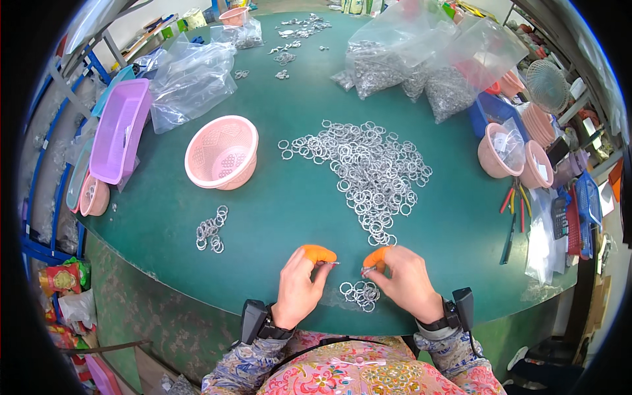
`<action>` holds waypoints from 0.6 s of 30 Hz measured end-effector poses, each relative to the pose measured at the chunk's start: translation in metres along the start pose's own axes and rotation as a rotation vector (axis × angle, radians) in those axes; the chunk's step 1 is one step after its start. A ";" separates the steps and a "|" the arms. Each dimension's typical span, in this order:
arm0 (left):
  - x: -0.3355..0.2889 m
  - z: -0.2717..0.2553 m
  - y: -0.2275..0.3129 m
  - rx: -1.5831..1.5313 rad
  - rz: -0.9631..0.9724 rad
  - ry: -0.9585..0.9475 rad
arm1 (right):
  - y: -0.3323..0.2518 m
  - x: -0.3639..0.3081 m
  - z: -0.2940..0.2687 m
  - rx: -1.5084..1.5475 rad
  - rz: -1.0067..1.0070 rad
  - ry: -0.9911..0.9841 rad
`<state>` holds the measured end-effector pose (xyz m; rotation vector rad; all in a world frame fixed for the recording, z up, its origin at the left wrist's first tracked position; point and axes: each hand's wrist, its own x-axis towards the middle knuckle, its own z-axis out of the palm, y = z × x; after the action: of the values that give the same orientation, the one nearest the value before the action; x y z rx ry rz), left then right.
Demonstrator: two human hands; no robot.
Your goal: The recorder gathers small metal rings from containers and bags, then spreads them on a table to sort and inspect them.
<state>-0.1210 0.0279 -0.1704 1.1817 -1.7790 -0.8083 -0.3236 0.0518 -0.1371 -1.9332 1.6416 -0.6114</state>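
Note:
My left hand (pixel 297 284) is closed in a pinch, with an orange cover on the index finger and the edge of a metal ring (pixel 334 263) showing at its fingertips. Similarly covered in orange, my right hand (pixel 407 282) pinches a small metal ring (pixel 366 270), partly hidden by the fingers. The hands are a short way apart. Between and just below them lies a small heap of silver rings (pixel 359 297). A large spread of loose rings (pixel 378 164) covers the table beyond my right hand. A smaller cluster of rings (pixel 209 232) lies to the left.
A pink basket (pixel 242 174) stands on the green table (pixel 289 204) at left of centre. Clear bags of metal parts (pixel 382 69) sit at the far right. A purple tray (pixel 117 141) lines the left edge; pink baskets (pixel 495 158) and pliers (pixel 508 197) are at the right.

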 end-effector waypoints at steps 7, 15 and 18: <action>0.001 0.001 0.002 -0.002 0.049 0.010 | -0.001 -0.011 -0.012 0.067 -0.244 0.002; 0.001 0.005 0.004 0.006 -0.055 -0.019 | 0.046 0.001 0.000 -0.215 -0.063 0.394; 0.000 0.004 0.004 0.015 -0.114 -0.031 | 0.052 -0.001 0.001 -0.146 -0.007 0.367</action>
<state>-0.1264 0.0301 -0.1688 1.2958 -1.7577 -0.8848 -0.3623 0.0459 -0.1717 -2.0192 1.9485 -0.9160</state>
